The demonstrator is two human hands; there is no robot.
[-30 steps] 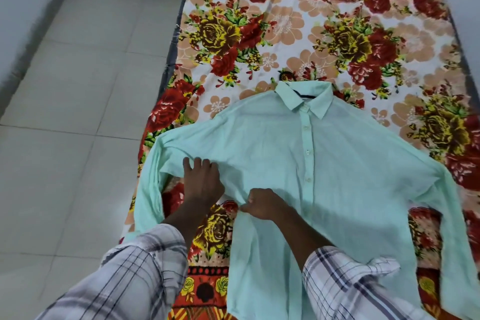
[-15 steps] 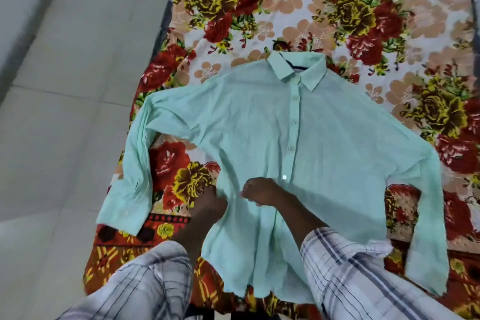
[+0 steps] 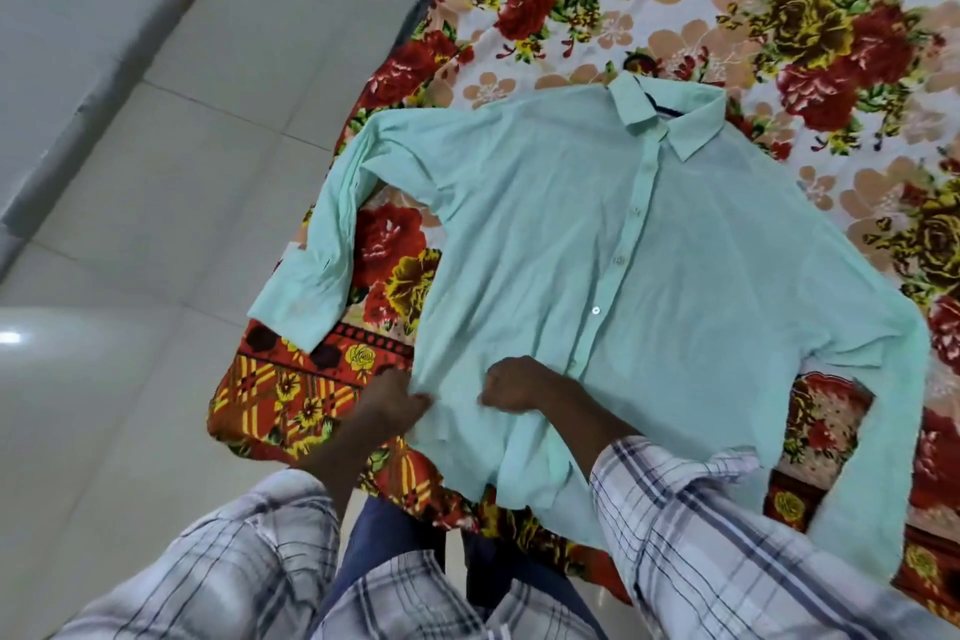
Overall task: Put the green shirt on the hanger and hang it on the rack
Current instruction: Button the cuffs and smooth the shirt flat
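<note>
- bed: covered in a floral sheet, it fills the right of the view, with pale tiled floor to its left. no hanger or rack is in sight.
- shirt: it lies flat on the bed, front up and buttoned. the collar points away from the person, the sleeves are spread to either side, and the hem is at the near edge.
- left hand: pinches the shirt's side edge low down, near the hem.
- right hand: just beside the left, curled into a fist on the shirt front, seemingly bunching cloth.
- risk: both grips sit low and to one side, so a lift from here would probably drag and crumple the collar end. the thin cloth could also slide off toward the floor.
- collar: a dark strip shows inside it, perhaps a label, too small to read. no other writing or brand is visible.
</note>
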